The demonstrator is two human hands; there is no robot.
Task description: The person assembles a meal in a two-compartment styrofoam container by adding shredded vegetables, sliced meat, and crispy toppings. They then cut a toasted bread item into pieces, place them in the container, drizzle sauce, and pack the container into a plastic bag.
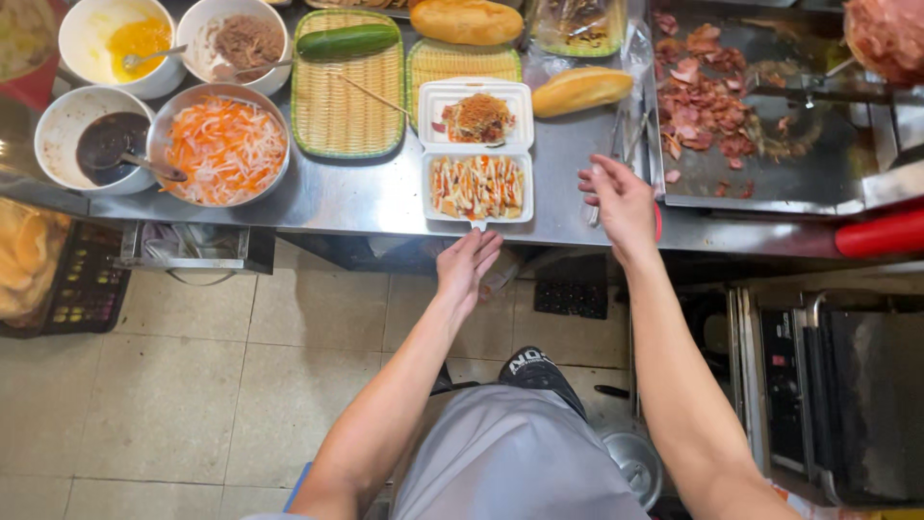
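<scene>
Top right, cut off by the frame edge: a mass of pink minced meat (pixel 885 34) above a griddle (pixel 760 197) strewn with reddish meat scraps (pixel 707 106). Hard to make out: thin metal tongs or utensils (pixel 626 140) at the griddle's left edge, partly behind the right hand (pixel 621 202). Right hand over the steel counter (pixel 366 197), fingers loosely spread, grasping nothing. Left hand (pixel 467 265) below the counter edge, open and relaxed, fingertips just at the front tab of the white foam box (pixel 476 149); contact impossible to judge. Box lying open at the counter's front edge, near half filled with sauce-striped food, far half with a shredded topping. Just beside it on the right, a bread roll (pixel 580 90); another roll (pixel 466 19) behind. To the left, a woven tray (pixel 348 120) with a cucumber (pixel 346 40), a bowl of shredded carrot and radish (pixel 224 146), a bowl of dark sauce (pixel 96 140), bowls of yellow sauce (pixel 125 43) and brown paste (pixel 241 40). Far left, baked goods (pixel 24 255) only partly in frame.
</scene>
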